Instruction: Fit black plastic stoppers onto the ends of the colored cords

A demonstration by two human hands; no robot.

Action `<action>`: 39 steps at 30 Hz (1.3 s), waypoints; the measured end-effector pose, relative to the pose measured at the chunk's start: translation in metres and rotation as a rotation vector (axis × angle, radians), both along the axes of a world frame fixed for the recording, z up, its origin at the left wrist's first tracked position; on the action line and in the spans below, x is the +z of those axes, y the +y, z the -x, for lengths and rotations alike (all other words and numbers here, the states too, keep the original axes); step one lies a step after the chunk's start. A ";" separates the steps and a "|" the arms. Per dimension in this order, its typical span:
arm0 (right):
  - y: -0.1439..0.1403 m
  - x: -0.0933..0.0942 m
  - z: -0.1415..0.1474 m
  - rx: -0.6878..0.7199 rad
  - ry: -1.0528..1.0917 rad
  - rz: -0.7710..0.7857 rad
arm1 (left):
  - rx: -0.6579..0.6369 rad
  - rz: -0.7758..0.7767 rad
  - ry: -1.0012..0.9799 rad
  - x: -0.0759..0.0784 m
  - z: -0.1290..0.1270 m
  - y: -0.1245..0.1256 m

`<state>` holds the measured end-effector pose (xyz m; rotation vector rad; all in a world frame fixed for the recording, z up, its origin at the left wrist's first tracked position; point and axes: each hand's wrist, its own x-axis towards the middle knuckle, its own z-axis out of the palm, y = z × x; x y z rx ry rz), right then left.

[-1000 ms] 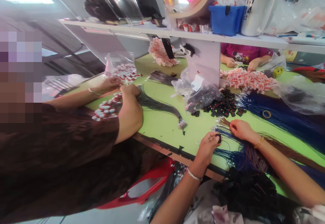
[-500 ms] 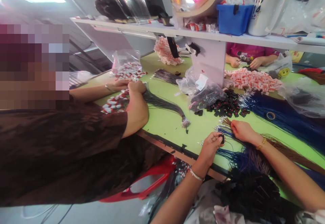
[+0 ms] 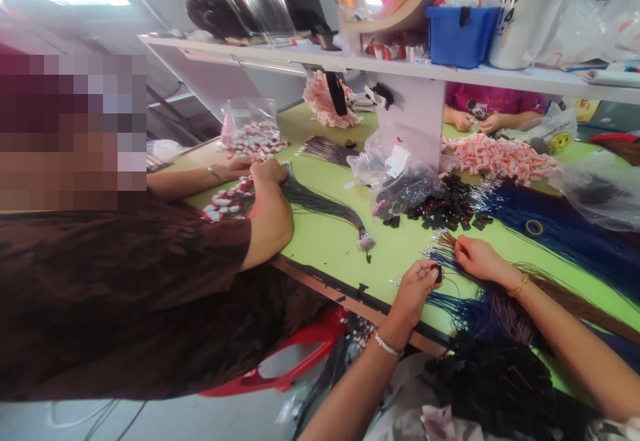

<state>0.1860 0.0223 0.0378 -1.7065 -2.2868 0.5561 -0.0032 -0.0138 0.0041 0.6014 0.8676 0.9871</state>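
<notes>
My left hand (image 3: 414, 289) pinches a small black tag piece (image 3: 437, 273) with a thin blue cord hanging from it, just above the green table (image 3: 330, 244). My right hand (image 3: 477, 257) rests a little to the right on a bundle of blue and brown cords (image 3: 493, 307), fingers closed on the metal-tipped cord ends. A heap of small black tags (image 3: 443, 209) lies just beyond both hands. A pile of finished black tags (image 3: 495, 374) sits in my lap.
A co-worker in a brown shirt (image 3: 120, 281) leans over the table at left, hands on black cords (image 3: 320, 204) and red-white tags (image 3: 227, 204). Another person's hands (image 3: 475, 121) work behind the shelf post (image 3: 407, 121). Blue cords (image 3: 560, 227), plastic bags, a tape roll (image 3: 533, 227).
The view has swung slightly right since a second ago. My hands stay in much the same place on the cords; the co-worker's hands shift a little.
</notes>
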 end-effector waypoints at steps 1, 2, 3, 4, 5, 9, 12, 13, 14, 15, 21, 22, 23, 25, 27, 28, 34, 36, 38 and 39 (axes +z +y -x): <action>0.000 0.000 0.002 0.004 0.082 0.007 | 0.001 -0.003 -0.006 0.000 0.000 0.000; 0.001 0.001 0.005 0.009 0.166 0.014 | 0.003 -0.006 -0.012 -0.001 0.000 0.000; 0.002 0.002 0.009 0.013 0.246 0.016 | 0.005 -0.008 -0.018 -0.001 0.000 0.000; 0.003 0.002 0.013 0.016 0.315 0.015 | 0.007 -0.009 -0.024 -0.001 0.000 0.000; 0.003 0.003 0.017 0.018 0.373 0.013 | 0.011 -0.008 -0.030 -0.002 0.000 0.000; -0.003 0.003 0.028 0.009 0.504 0.046 | 0.025 0.008 -0.053 -0.001 -0.001 -0.001; -0.013 -0.001 0.029 -0.027 0.556 0.102 | 0.032 0.018 -0.071 -0.001 -0.001 -0.001; -0.017 -0.003 0.029 -0.039 0.556 0.102 | 0.035 0.020 -0.075 -0.001 -0.001 -0.001; -0.021 -0.004 0.029 -0.048 0.546 0.092 | 0.037 0.022 -0.079 -0.002 -0.001 -0.001; -0.024 -0.006 0.029 -0.054 0.530 0.077 | 0.039 0.022 -0.083 -0.002 -0.001 -0.001; -0.031 -0.008 0.031 -0.073 0.441 0.040 | 0.034 0.024 -0.095 -0.002 0.000 0.000; -0.031 -0.007 0.032 -0.079 0.427 0.035 | 0.034 0.031 -0.096 -0.001 0.000 0.000; -0.031 -0.007 0.032 -0.086 0.412 0.030 | 0.034 0.037 -0.098 -0.001 0.000 0.000; -0.032 -0.006 0.033 -0.101 0.384 0.021 | 0.032 0.041 -0.098 0.000 0.000 0.000; -0.032 -0.005 0.033 -0.101 0.363 0.011 | 0.033 0.034 -0.094 0.000 0.000 0.000; -0.032 -0.005 0.033 -0.095 0.355 0.003 | 0.035 0.028 -0.092 0.000 0.000 0.000; -0.033 -0.005 0.034 -0.083 0.339 -0.013 | 0.026 0.026 -0.089 -0.001 0.001 0.000; -0.033 -0.005 0.034 -0.081 0.342 -0.009 | 0.027 0.025 -0.084 -0.001 0.001 0.000; -0.032 -0.005 0.034 -0.086 0.348 -0.001 | 0.031 0.022 -0.080 -0.001 0.001 0.000; -0.032 -0.005 0.033 -0.090 0.352 0.005 | 0.033 0.019 -0.077 -0.001 0.001 -0.001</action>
